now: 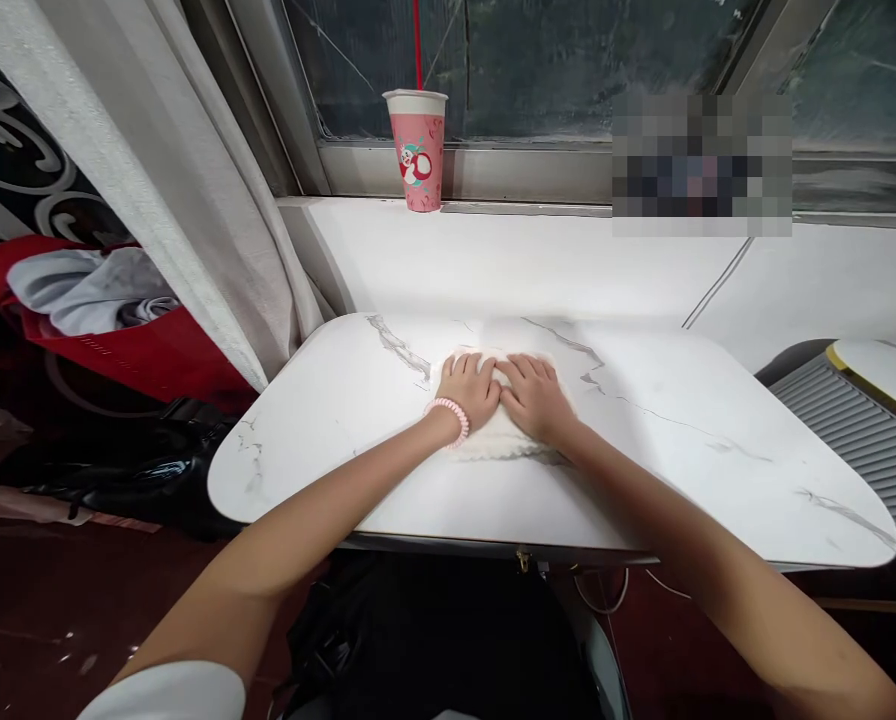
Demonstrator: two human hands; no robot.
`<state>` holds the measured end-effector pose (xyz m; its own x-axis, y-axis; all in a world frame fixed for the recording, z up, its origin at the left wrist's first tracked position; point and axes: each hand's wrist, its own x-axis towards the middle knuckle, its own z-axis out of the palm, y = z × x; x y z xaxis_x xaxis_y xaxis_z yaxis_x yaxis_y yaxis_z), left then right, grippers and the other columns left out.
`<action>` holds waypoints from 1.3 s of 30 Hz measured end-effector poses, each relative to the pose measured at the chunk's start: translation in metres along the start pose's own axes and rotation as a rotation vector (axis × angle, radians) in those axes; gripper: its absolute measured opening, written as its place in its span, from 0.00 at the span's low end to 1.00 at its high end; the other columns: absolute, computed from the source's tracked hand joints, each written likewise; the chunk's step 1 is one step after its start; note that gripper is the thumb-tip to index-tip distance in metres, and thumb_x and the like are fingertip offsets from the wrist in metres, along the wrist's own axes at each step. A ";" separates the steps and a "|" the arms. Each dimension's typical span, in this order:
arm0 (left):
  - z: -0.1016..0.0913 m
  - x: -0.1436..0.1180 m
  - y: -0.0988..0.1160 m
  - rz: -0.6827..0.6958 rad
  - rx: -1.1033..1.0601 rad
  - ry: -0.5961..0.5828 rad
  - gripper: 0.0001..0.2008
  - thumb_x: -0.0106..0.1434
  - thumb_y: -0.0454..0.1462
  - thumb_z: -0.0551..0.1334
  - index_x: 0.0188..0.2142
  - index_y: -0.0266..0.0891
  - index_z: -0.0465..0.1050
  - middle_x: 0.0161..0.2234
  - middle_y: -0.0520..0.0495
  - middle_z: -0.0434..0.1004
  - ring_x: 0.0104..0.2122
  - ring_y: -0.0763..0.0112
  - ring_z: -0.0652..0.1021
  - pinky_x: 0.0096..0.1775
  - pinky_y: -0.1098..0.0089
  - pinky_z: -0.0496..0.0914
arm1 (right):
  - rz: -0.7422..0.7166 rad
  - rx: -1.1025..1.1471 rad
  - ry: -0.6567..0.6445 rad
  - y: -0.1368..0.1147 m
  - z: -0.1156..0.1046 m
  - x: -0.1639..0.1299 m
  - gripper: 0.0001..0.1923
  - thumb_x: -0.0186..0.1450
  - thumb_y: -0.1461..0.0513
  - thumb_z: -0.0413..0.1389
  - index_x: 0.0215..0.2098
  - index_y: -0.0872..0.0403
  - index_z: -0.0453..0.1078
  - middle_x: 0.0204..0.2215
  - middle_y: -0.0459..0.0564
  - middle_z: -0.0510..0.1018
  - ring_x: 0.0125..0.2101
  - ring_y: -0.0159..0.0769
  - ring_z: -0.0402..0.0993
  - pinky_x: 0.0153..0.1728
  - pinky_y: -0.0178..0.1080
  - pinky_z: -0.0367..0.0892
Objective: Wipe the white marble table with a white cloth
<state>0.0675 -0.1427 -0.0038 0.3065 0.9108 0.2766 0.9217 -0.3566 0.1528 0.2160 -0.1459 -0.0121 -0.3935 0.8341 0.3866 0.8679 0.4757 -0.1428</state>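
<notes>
A white fluffy cloth (pixel 504 440) lies on the white marble-patterned table (pixel 328 400), near the middle. My left hand (pixel 472 388) rests flat on its left part, fingers stretched out toward the window; a pink coiled band (pixel 457 420) circles that wrist. On the right part of the cloth, my right hand (pixel 536 395) is also laid flat with its fingers extended. The two hands almost meet at the thumbs. Much of the cloth is hidden beneath them.
A pink paper cup (pixel 419 150) with a red straw stands on the window ledge behind the table. To the left hang a pale curtain (pixel 215 180) and a red bag (pixel 140 350) with grey fabric in it. A ridged grey surface (pixel 853 400) adjoins the right side.
</notes>
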 end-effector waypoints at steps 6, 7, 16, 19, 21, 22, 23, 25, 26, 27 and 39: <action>0.020 0.075 -0.010 -0.041 -0.052 -0.003 0.20 0.70 0.37 0.49 0.57 0.36 0.66 0.59 0.38 0.68 0.61 0.58 0.65 0.64 0.56 0.52 | 0.106 0.021 -0.004 0.046 0.019 0.060 0.23 0.67 0.62 0.44 0.59 0.55 0.67 0.57 0.57 0.71 0.57 0.48 0.61 0.59 0.49 0.53; 0.023 0.085 -0.012 -0.049 -0.058 0.001 0.20 0.70 0.37 0.48 0.57 0.36 0.66 0.59 0.38 0.68 0.61 0.58 0.65 0.64 0.56 0.52 | 0.111 0.022 0.000 0.053 0.022 0.068 0.23 0.67 0.62 0.44 0.58 0.54 0.67 0.57 0.57 0.71 0.57 0.48 0.61 0.58 0.49 0.53; 0.040 0.148 -0.022 -0.044 -0.085 0.020 0.18 0.69 0.38 0.49 0.55 0.38 0.68 0.56 0.40 0.71 0.58 0.58 0.68 0.62 0.56 0.54 | 0.144 -0.010 0.033 0.096 0.040 0.115 0.22 0.67 0.62 0.44 0.57 0.53 0.68 0.56 0.55 0.72 0.57 0.48 0.63 0.57 0.49 0.55; 0.043 0.157 -0.021 -0.056 -0.070 0.023 0.19 0.70 0.39 0.49 0.55 0.37 0.68 0.55 0.39 0.72 0.57 0.57 0.69 0.62 0.57 0.55 | 0.159 0.004 0.038 0.103 0.043 0.122 0.22 0.67 0.62 0.44 0.56 0.53 0.68 0.56 0.55 0.73 0.57 0.48 0.63 0.57 0.49 0.55; 0.044 0.158 -0.020 -0.058 -0.067 0.026 0.19 0.70 0.39 0.48 0.56 0.36 0.68 0.55 0.39 0.72 0.58 0.57 0.68 0.62 0.56 0.55 | 0.150 -0.019 0.035 0.105 0.044 0.123 0.22 0.68 0.62 0.44 0.57 0.52 0.68 0.56 0.55 0.73 0.57 0.48 0.64 0.56 0.49 0.55; 0.044 0.157 -0.020 -0.056 -0.069 0.027 0.20 0.71 0.38 0.48 0.56 0.36 0.68 0.56 0.38 0.72 0.58 0.57 0.68 0.62 0.56 0.54 | 0.143 -0.033 0.033 0.105 0.044 0.122 0.22 0.68 0.62 0.44 0.58 0.52 0.67 0.57 0.55 0.72 0.57 0.48 0.64 0.56 0.50 0.55; 0.044 0.155 -0.019 -0.053 -0.072 0.028 0.20 0.71 0.38 0.48 0.56 0.36 0.68 0.57 0.38 0.71 0.58 0.57 0.68 0.63 0.56 0.54 | 0.137 -0.044 0.031 0.104 0.043 0.120 0.23 0.68 0.62 0.43 0.58 0.53 0.67 0.57 0.56 0.72 0.57 0.47 0.63 0.57 0.50 0.55; 0.043 0.148 -0.015 -0.047 -0.077 0.030 0.20 0.71 0.37 0.48 0.57 0.35 0.66 0.58 0.37 0.69 0.60 0.58 0.67 0.64 0.56 0.52 | 0.134 -0.060 0.025 0.099 0.039 0.113 0.23 0.68 0.63 0.43 0.59 0.53 0.66 0.59 0.56 0.71 0.58 0.47 0.63 0.58 0.50 0.55; 0.042 0.143 -0.013 -0.045 -0.076 0.031 0.20 0.71 0.37 0.48 0.57 0.36 0.66 0.59 0.37 0.69 0.60 0.57 0.66 0.64 0.55 0.52 | 0.136 -0.065 0.020 0.096 0.036 0.107 0.24 0.68 0.63 0.43 0.60 0.54 0.66 0.59 0.56 0.70 0.58 0.46 0.62 0.58 0.50 0.54; 0.041 0.137 -0.010 -0.043 -0.071 0.032 0.19 0.71 0.37 0.48 0.57 0.36 0.66 0.60 0.37 0.68 0.61 0.57 0.66 0.64 0.54 0.51 | 0.139 -0.067 0.015 0.092 0.033 0.101 0.24 0.68 0.63 0.43 0.60 0.54 0.66 0.59 0.56 0.70 0.59 0.46 0.62 0.58 0.49 0.54; 0.015 0.012 0.057 -0.016 -0.015 -0.013 0.23 0.71 0.39 0.48 0.61 0.34 0.64 0.63 0.36 0.64 0.64 0.55 0.63 0.66 0.50 0.51 | 0.046 -0.067 0.025 0.048 -0.011 -0.032 0.24 0.71 0.60 0.41 0.61 0.54 0.64 0.61 0.57 0.68 0.62 0.47 0.57 0.62 0.52 0.51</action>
<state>0.1269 -0.1486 -0.0062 0.2947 0.9191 0.2617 0.9228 -0.3448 0.1718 0.2740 -0.1524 -0.0208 -0.3462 0.8469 0.4036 0.9036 0.4168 -0.0995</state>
